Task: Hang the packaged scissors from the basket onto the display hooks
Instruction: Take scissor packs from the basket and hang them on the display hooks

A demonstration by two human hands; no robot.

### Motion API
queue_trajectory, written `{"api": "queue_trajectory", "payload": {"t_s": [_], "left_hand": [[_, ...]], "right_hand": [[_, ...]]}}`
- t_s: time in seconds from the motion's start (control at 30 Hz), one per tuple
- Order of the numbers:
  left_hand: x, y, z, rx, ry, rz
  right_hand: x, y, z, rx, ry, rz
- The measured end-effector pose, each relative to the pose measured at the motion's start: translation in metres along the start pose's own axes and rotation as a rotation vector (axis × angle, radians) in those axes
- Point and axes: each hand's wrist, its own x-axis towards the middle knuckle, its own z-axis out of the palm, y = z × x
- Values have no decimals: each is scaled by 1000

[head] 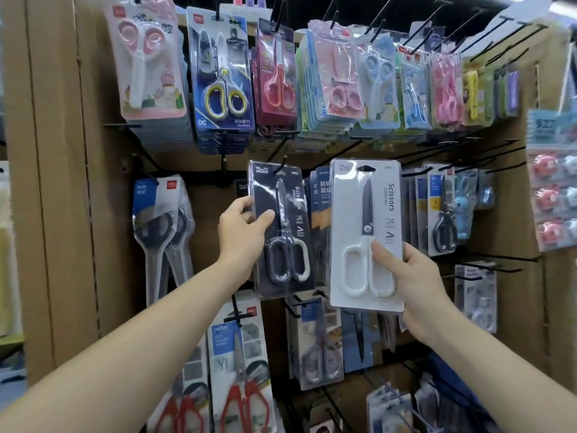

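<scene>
Scissors, dark pack [281,232]: left hand [240,229] clamped on its 9 o'clock edge, apparently steadying it on hook [281,165]. White pack [367,214], at its 3 o'clock: right hand [415,285] pinches the 5 o'clock corner, leaving hang-hole [366,168] free; not yet hung.

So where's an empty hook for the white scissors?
Bare hooks stick out right of the white pack, under the bunny pack. Bare board shows just left of the left hand. The top row is jammed.
</scene>
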Motion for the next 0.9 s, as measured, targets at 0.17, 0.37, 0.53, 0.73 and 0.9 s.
{"api": "queue_trajectory", "payload": {"t_s": [0.17,0.37,0.53,0.73,0.9], "left_hand": [[21,-21,-4,112,58,-70],[19,-32,-14,531,106,97],[-3,-35,-27,706,-204,323],[-9,-38,-30,708,-422,-50],[5,-37,-34,763,-513,-172]], "right_hand": [[-2,-1,4,-43,-14,-1],[-5,-8,9,-112,-36,-32],[-4,-15,14,-193,-100,-85],[9,-22,37,-293,-162,-141],[21,-23,52,-330,-169,-170]]}}
